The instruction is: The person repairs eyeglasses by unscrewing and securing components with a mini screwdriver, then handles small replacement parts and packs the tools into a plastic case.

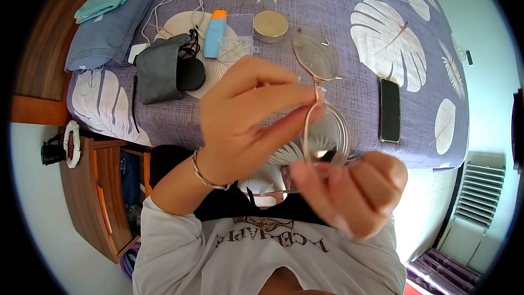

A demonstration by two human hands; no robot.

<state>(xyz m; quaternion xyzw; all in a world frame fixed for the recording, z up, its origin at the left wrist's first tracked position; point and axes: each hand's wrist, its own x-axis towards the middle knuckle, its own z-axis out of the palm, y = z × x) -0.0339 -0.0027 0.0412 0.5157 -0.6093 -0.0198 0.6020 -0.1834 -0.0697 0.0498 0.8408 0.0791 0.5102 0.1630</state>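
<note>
A pair of thin-framed glasses (317, 83) is held up in front of my body, one round lens above the other. My left hand (248, 114) wears a bracelet and pinches the frame at the bridge between the lenses. At the lower lens, my right hand (355, 191) has its thumb and curled fingers closed on the rim; it is slightly blurred. Behind the glasses lies the bed with its purple leaf-patterned cover (327, 16).
On the bed are a grey pouch (158, 71), a black round object (191, 74), a blue bottle (214, 35), a clear plastic box (236, 43), a round tin (271, 25), a phone (389, 110) and a white cable. A wooden cabinet (87, 196) stands at left, a radiator (480, 194) at right.
</note>
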